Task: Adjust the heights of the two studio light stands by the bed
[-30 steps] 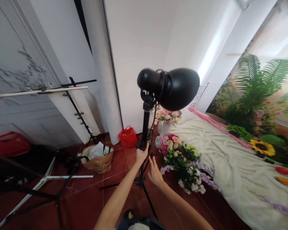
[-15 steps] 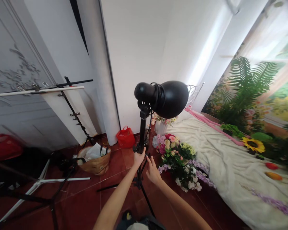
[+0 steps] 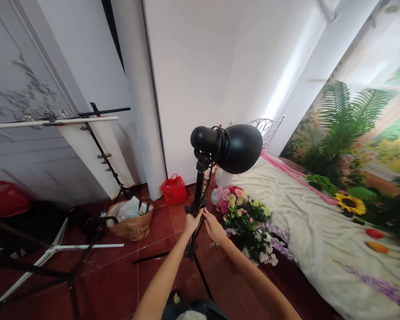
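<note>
- Head view: black lamp [image 3: 242, 149] centre of frame, atop a black stand [image 3: 199, 186]; its body lies roughly level, rounded end to the left, wide end to the right. Cord [image 3: 224, 143] looped round its middle.
- Stand near upright, legs spread on the red tiled floor [image 3: 115, 284].
- Left hand [image 3: 193, 221]: fingers closed round the pole, just under the dark collar [image 3: 194, 209]; thumb up along it.
- Right hand [image 3: 214, 227]: fingers fairly straight, narrow together, tips at the pole's right side by the left thumb. Can't tell if they grip or only touch.
- Pose: both bare forearms come up from the bottom edge and converge on the stand; left slants up to the right, right slants up to the left. Hands at nearly the same height, well below the lamp.
- Right of the hands: mixed bouquet [image 3: 242, 209] near the stand, beside a bed with a cream blanket [image 3: 316, 222]; pink cloth [image 3: 288, 171] and a sunflower [image 3: 350, 203] on its far side.
- Left of the stand: red bag [image 3: 174, 190] by the wall [image 3: 190, 89]; wicker basket [image 3: 133, 227] nearer, white bag [image 3: 130, 210] inside.
- Far left: white-legged stand [image 3: 86, 246] on the floor, partly behind dark tubing.
</note>
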`<state>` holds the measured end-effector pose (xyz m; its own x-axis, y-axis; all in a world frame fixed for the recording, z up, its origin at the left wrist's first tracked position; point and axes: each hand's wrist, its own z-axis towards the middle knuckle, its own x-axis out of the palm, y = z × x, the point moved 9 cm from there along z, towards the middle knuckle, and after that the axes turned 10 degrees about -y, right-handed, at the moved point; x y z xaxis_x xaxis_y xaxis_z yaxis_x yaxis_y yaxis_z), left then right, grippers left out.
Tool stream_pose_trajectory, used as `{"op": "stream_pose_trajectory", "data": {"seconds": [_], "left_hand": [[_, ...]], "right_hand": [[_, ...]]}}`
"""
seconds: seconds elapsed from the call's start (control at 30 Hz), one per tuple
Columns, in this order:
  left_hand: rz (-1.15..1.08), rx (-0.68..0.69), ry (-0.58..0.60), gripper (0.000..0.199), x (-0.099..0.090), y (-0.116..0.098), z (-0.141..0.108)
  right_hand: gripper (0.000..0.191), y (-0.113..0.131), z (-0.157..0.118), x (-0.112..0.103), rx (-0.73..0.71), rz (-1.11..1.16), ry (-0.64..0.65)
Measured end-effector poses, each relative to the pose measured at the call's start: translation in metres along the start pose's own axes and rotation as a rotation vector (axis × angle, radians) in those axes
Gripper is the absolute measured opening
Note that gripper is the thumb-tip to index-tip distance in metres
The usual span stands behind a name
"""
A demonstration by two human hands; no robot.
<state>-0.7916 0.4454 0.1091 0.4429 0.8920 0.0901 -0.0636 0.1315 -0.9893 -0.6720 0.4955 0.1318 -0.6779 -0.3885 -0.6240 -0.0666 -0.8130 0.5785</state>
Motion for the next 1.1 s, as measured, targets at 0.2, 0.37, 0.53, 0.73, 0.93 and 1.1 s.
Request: {"op": "stream_pose_trajectory", "data": {"seconds": [0.2, 0.37, 0.53, 0.73, 0.93, 1.1], "left_hand": [[-0.027, -0.093, 0.041, 0.035, 0.002, 0.002, -0.007], [0.011, -0.063, 0.042, 0.036, 0.000, 0.007, -0.006], [0.004, -0.049, 0.090, 0.036, 0.002, 0.008, -0.006], [0.020, -0.088, 0.060, 0.036, 0.000, 0.010, -0.006], [0.022, -0.057, 0.060, 0.034, 0.001, 0.011, -0.005], [0.051, -0.063, 0.047, 0.034, 0.000, 0.013, -0.004]], "right_hand": [[0.040, -0.013, 0.008, 0.005, 0.033, 0.058, 0.018], [0.037, -0.037, 0.010, 0.012, 0.138, 0.149, 0.061], [0.039, -0.049, 0.006, 0.021, 0.189, 0.271, 0.109], [0.039, -0.063, 0.016, 0.030, 0.348, 0.288, 0.172], [0.040, -0.063, 0.024, 0.035, 0.403, 0.371, 0.188], [0.037, -0.079, 0.003, 0.057, 0.886, 0.674, 0.208]]}}
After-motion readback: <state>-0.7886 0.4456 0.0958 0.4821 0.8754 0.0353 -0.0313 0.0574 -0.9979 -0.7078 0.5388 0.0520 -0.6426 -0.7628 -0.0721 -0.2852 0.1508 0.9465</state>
